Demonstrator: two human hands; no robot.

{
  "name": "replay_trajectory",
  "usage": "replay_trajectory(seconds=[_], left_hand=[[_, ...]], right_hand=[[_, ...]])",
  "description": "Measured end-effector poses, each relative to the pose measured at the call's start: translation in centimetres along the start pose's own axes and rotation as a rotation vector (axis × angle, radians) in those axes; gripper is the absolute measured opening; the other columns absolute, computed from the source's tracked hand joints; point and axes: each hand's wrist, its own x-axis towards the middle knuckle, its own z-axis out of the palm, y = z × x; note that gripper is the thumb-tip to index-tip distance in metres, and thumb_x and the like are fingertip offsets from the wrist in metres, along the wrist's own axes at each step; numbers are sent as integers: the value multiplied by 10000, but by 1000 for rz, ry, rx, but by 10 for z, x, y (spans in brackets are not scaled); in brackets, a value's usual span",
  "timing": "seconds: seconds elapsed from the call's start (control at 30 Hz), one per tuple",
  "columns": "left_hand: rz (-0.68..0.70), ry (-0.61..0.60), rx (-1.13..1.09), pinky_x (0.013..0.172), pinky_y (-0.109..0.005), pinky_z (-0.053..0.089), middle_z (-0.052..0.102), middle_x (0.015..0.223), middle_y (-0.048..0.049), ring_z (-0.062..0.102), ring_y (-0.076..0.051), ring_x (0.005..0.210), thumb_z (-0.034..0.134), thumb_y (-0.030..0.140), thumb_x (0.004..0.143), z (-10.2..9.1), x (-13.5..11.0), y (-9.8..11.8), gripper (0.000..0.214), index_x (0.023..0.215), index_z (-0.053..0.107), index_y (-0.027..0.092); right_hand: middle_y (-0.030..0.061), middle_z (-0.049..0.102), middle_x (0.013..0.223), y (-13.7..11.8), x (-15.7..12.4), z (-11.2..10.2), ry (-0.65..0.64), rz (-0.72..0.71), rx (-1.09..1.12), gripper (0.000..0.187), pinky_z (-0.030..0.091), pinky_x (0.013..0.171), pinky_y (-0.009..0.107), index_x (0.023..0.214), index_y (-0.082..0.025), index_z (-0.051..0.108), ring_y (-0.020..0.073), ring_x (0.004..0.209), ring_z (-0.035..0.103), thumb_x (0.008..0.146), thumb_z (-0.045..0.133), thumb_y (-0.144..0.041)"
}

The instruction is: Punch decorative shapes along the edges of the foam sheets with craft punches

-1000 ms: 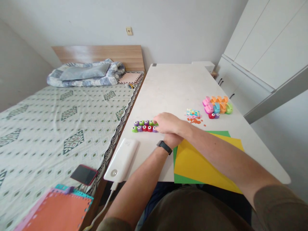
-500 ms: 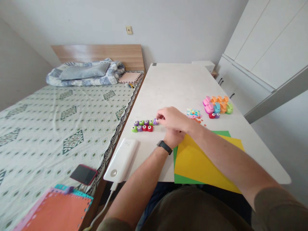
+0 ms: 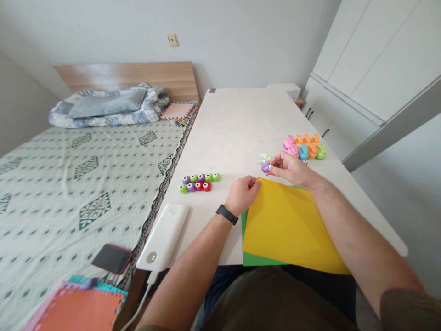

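Observation:
My left hand (image 3: 244,194), with a dark band on its wrist, pinches the top left corner of a yellow sheet of paper (image 3: 285,225). That corner is raised a little off the table. Between the fingertips of my right hand (image 3: 287,169) is a small purple craft punch (image 3: 266,168), just beyond the paper's upper edge. Behind it lie small paper cut-outs (image 3: 265,159), partly covered by the punch and fingers. Left of my left hand, several small punches in green, purple and red (image 3: 198,186) stand in two rows.
A green sheet (image 3: 260,259) lies under the yellow one. Larger pink, orange, blue and green punches (image 3: 312,151) are grouped at the right. A white power bank (image 3: 164,239) with a cable lies at the table's left edge, beside the bed (image 3: 113,184).
My right hand has moved right, away from the end of the punch rows, carrying the purple punch to the paper's top edge. My crossed arms have come apart. The left hand stays at the paper corner.

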Motion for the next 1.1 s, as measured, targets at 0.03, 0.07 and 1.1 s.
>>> replay_trajectory(seconds=[0.03, 0.07, 1.1], left_hand=[[4, 3, 6, 598, -239, 421, 734, 801, -35, 609, -140, 676, 551, 425, 931, 0, 0, 0, 312, 914, 720, 163], [5, 5, 12, 595, -239, 416, 730, 796, -34, 603, -139, 673, 541, 432, 936, 0, -1, 0, 325, 907, 720, 162], [1, 15, 49, 560, -238, 360, 681, 734, -16, 537, -124, 632, 498, 450, 960, -2, -1, 7, 384, 889, 726, 150]], right_hand=[[92, 737, 1031, 4, -2, 0, -17, 5, 20, 379, 562, 898, 452, 1055, -200, 605, 230, 954, 705, 811, 789, -424], [99, 731, 1084, 7, -4, 0, -35, 13, 38, 414, 548, 944, 463, 1113, -201, 613, 237, 1007, 699, 806, 795, -410], [87, 717, 1116, 13, -12, 2, -141, 49, 79, 458, 522, 984, 428, 1239, -205, 660, 221, 1015, 670, 837, 762, -397]])
